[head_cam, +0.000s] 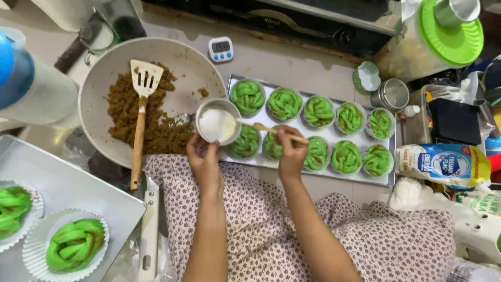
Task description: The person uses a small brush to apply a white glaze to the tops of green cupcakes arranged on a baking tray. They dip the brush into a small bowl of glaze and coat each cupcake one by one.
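Observation:
My left hand [204,159] holds a small metal bowl [217,124] of white liquid over the edge of a metal baking tray [389,180]. A wooden-handled pastry brush [271,130] is gripped in my right hand [290,151], its bristle end dipped at the bowl's rim. Two rows of green twisted dough buns [318,110] in paper cups fill the tray. Both hands hover above the front-row buns on the left.
A large white pan [99,68] with brown filling and a wooden slotted spatula [141,112] lies at left. A second tray [68,183] with two green buns is at lower left. A digital timer [221,49], a green-lidded container [443,36], a milk pouch [443,164] and an oven surround them.

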